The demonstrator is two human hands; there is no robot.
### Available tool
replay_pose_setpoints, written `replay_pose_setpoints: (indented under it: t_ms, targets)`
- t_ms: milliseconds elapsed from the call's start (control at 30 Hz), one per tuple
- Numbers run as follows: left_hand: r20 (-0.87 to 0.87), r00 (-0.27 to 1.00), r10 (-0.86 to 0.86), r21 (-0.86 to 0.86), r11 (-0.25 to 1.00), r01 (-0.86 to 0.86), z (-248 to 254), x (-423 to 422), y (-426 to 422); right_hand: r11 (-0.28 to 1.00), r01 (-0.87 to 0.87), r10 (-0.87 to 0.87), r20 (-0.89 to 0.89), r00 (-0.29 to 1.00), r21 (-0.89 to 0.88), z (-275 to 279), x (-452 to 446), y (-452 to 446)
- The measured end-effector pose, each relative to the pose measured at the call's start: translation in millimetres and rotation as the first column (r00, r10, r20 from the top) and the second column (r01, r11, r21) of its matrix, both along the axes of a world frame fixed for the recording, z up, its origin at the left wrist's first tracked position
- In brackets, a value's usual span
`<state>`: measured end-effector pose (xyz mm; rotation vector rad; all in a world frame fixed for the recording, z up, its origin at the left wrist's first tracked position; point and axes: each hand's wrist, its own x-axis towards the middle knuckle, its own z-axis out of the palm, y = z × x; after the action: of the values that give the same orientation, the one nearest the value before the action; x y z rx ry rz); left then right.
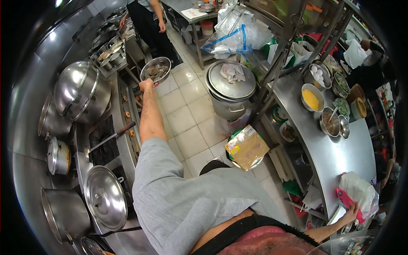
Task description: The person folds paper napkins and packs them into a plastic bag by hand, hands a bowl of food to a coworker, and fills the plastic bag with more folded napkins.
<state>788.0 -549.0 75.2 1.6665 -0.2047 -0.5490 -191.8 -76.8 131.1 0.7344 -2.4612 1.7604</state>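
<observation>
Metal bowl (166,62) held out beyond the end of the stove (123,146).
Dark food pieces (155,71) are already inside; the bowl isn't set down, and whether more is to go in can't be told. Round, without a long axis, it opens upward above the tiled floor (182,115). Your left hand (148,83) closes on its near rim; your right hand (352,213) touches a pink packet (342,198), its grip unclear.

The metal bowl (167,62) is hiding some of the left hand (147,84); its contents (157,72) are looking too small to identify, and the picture's bottom edge is cropping a pan (90,246)
</observation>
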Motion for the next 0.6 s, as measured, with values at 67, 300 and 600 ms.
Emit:
replay_pose_setpoints:
  t_ms: [67,300,600]
  targets:
    - [0.007,1.0,0.027,-0.012,1.0,-0.027,-1.6,1.8,-8.2,0.994,-0.064,0.061,0.036,0.997,0.089,-25.8,-4.9,-2.2]
    - [0.014,0.996,-0.089,-0.01,0.996,0.089,-10.3,46.9,-73.9,0.972,-0.066,0.035,0.138,0.99,0.224,-45.4,92.5,-29.8]
    - [0.037,0.997,-0.074,-0.028,0.997,0.075,8.6,89.2,-165.3,0.969,-0.072,-0.008,0.32,0.947,0.238,-95.9,197.5,-54.1]
